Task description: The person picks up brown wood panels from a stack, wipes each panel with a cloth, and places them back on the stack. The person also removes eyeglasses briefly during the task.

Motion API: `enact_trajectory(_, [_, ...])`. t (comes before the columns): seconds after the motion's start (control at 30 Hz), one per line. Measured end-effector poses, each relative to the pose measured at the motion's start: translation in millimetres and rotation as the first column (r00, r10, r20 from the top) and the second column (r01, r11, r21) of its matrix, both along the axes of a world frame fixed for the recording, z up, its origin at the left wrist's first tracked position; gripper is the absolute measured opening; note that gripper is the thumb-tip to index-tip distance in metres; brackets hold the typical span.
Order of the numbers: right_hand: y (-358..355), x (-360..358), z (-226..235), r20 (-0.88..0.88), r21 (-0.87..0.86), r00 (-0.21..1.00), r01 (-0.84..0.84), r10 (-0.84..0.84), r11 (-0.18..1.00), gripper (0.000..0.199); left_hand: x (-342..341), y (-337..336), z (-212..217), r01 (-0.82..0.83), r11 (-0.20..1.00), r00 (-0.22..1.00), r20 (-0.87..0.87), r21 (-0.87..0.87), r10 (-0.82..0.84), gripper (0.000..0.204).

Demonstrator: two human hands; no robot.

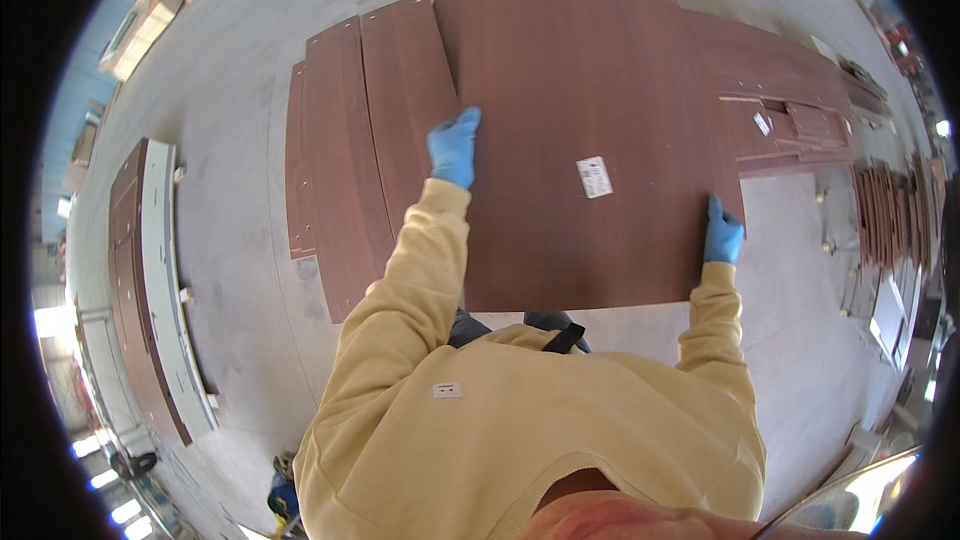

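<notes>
A large reddish-brown wooden panel [580,90] with a small white label [594,177] is held out in front of me, above the concrete floor. My left hand [455,147], in a blue glove, grips the panel's left edge. My right hand [722,235], also blue-gloved, grips its right edge near the lower corner. My yellow sleeves reach up from the bottom of the view.
Narrower brown boards [350,160] lie side by side on the floor to the left. More brown panels and smaller pieces [790,110] lie at the right. A stack of brown and white boards [150,280] lies at far left. Slats and fittings [885,210] sit at far right.
</notes>
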State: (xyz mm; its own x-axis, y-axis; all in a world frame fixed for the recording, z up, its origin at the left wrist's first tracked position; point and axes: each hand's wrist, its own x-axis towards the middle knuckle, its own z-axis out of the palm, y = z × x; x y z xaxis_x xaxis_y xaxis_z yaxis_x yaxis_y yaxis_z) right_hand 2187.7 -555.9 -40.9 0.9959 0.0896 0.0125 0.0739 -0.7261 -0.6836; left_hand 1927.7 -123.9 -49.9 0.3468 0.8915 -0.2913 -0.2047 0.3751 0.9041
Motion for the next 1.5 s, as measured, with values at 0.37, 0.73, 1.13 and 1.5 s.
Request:
enact_trajectory(0.37, [-8,15,9,-0.002,-0.163,0.997,0.079,-0.081,0.983,0.07,36,4,-6,0.031,0.997,0.964,-0.261,-0.077,-0.05,0.027])
enact_trajectory(0.73, [-1,29,-12,0.075,-0.336,0.997,0.008,0.018,0.942,0.075,35,5,-42,0.139,0.988,0.838,-0.538,0.061,-0.084,0.052])
enact_trajectory(1.13, [33,54,0,0.276,-0.724,0.927,0.028,0.252,0.689,0.061,41,-1,-9,0.558,0.799,0.45,-0.89,0.224,-0.065,0.038])
enact_trajectory(1.5, [120,-6,221,0.806,-0.365,0.433,-0.174,0.404,0.915,0.046,-135,4,161,0.407,0.334,0.904,-0.427,0.851,-0.013,0.023])
